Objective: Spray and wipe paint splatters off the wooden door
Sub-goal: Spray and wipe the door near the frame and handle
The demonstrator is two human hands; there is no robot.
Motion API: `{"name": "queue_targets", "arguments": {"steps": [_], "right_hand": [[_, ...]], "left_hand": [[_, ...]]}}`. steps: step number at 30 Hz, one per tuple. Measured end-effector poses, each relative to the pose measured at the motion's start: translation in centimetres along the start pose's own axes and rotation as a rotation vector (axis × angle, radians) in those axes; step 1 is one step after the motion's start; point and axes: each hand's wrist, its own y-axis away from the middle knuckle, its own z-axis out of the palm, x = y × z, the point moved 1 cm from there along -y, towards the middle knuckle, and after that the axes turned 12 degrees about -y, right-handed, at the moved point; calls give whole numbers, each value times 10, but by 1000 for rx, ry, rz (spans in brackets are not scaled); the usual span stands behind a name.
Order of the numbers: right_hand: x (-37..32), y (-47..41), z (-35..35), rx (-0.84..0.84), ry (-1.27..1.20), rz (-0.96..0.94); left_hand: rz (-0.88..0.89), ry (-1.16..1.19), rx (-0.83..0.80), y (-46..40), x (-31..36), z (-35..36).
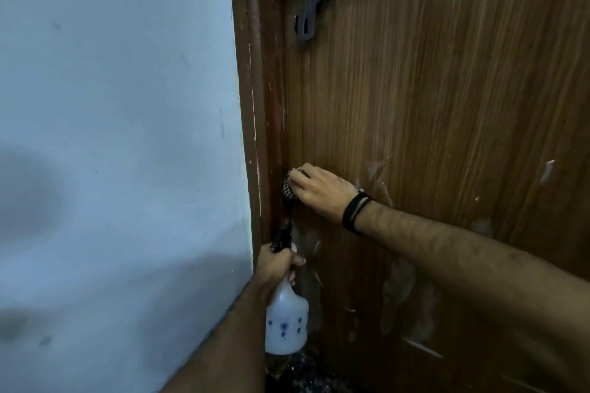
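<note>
right hand (319, 193) is pressing a bunched checked cloth (289, 190) on the wooden door (447, 89) near its left edge, left hand (276, 265) gripping the spray bottle (286, 321) below, so i'd scrub small firm circles, then hit the pale splatters (402, 293) lower right.

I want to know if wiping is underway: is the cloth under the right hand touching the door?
Touching. The head view shows the right hand pressing the checked cloth flat against the wooden door, no gap visible near its left edge.
</note>
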Motion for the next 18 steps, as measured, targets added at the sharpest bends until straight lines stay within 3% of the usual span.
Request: {"name": "queue_targets", "arguments": {"steps": [4, 10, 18], "right_hand": [[-8, 2, -10, -132, 17, -160], [53, -21, -63, 82, 126, 68], [110, 39, -123, 170, 173, 0]], "left_hand": [[14, 23, -25, 2, 5, 15], [90, 85, -94, 11, 28, 37], [194, 18, -253, 34, 60, 53]]}}
